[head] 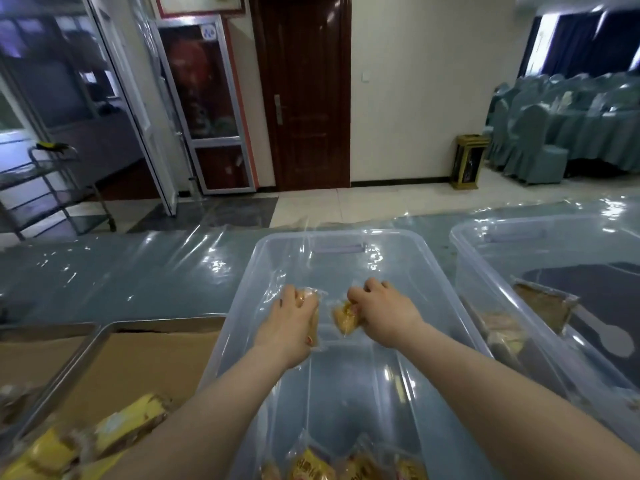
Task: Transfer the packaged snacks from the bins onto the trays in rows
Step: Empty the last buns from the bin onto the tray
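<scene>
In the middle of the clear bin (341, 234), the left hand (291, 322) and right hand (384, 311) are each curling their grip round a snack pack (345, 318), likely light, crushable and slippery in its film, so holding across its body seems safest.
</scene>
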### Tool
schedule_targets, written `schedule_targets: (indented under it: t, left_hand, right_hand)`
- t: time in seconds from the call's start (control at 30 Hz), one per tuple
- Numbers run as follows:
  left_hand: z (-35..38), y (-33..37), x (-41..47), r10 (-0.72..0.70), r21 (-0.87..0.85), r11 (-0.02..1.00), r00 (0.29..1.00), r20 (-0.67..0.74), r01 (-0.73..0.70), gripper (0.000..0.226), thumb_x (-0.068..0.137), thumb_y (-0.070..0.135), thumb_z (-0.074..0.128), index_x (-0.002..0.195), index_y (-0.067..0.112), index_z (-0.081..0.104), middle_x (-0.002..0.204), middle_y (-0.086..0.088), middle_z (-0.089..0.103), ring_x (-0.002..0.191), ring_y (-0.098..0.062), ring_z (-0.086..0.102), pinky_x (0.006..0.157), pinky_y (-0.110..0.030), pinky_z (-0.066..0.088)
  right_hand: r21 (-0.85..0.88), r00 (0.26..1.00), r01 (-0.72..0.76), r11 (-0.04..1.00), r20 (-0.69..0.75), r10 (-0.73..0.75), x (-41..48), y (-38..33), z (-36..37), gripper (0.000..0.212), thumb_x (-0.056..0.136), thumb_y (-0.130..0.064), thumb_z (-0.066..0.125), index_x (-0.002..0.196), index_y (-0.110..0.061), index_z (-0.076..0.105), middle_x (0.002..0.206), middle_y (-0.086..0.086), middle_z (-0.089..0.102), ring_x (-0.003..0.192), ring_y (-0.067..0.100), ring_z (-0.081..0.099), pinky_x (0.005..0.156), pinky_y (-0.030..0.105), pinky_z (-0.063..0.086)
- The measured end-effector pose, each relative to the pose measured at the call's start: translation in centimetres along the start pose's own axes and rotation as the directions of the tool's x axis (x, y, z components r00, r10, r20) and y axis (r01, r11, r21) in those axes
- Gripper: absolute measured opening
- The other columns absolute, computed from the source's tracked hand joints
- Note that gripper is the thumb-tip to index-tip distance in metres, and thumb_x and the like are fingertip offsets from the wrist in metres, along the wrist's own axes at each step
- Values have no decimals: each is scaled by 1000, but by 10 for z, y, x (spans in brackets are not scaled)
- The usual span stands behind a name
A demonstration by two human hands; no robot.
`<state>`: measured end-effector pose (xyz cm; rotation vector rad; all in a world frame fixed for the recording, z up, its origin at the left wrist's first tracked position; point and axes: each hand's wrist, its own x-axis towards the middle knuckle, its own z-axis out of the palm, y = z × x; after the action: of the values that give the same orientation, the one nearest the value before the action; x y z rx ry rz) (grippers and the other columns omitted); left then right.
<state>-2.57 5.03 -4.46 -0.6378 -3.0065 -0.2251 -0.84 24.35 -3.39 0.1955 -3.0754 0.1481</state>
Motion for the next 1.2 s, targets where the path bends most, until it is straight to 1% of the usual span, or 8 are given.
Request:
schedule_targets:
  t: [0.1,0.23,0.37,0.47,0.63,0.87,1.03,1.2]
  left_hand:
    - [-34,-4,4,76,-32,996,987,-140,-81,68,72,25,70,128,32,31,127,-4,18,109,-30,42,83,-40,47]
    - [-97,-35,-9,120,-75,985,929,-351,-156,63,70,34,74,120,38,34,130,2,18,107,-27,45,77,-41,51]
    - [-147,-92,-50,81,-63,989,857,-509,-131,64,68,37,77,118,38,37,132,3,18,104,-26,48,78,-37,52]
    - [-168,-154,-97,10,-75,995,811,-584,-66,65,66,37,78,117,35,39,132,3,19,103,-27,50,80,-32,49]
    - [-174,-279,-205,-167,-117,986,799,-577,122,68,67,39,77,122,35,35,132,4,16,100,-29,51,79,-38,51]
    - [-168,-447,-365,-339,-172,940,740,-581,295,62,67,52,73,117,40,38,129,6,25,96,-17,47,76,-27,39]
    - [-152,-545,-445,-472,-280,882,714,-517,379,59,63,47,79,108,48,41,124,13,24,98,-11,44,76,-22,38]
    - [-118,-626,-493,-655,-448,753,619,-433,483,64,61,36,82,103,56,38,124,8,27,103,-14,43,82,-23,39]
  right_hand:
    - [176,991,-16,984,-127,38,4,-8,-23,34,82,-17,57,114,-25,48,111,3,46,103,27,44,71,37,47]
    - [380,946,61,923,-317,68,9,-44,-61,33,75,-20,64,102,-33,50,97,-7,45,85,17,48,55,27,43]
    - [464,912,216,859,-410,-8,23,-122,-94,43,74,-22,69,99,-47,44,96,-18,41,83,7,48,67,25,45]
    - [461,888,326,825,-448,-100,32,-202,-104,48,74,-22,72,105,-46,46,99,-18,42,85,4,47,65,17,39]
    - [404,856,452,795,-448,-259,31,-360,-90,48,71,-12,71,105,-39,51,100,-12,47,86,7,47,70,21,39]
    - [462,838,544,700,-331,-434,19,-564,-32,49,69,-12,72,107,-36,54,104,-10,51,94,8,47,77,24,40]
    - [602,853,503,620,-232,-468,22,-665,13,55,70,-12,74,99,-49,47,103,-20,48,87,-3,49,68,12,38]
    - [740,895,388,549,-160,-417,36,-746,73,59,69,-7,75,106,-46,51,106,-24,49,92,-2,51,70,13,42]
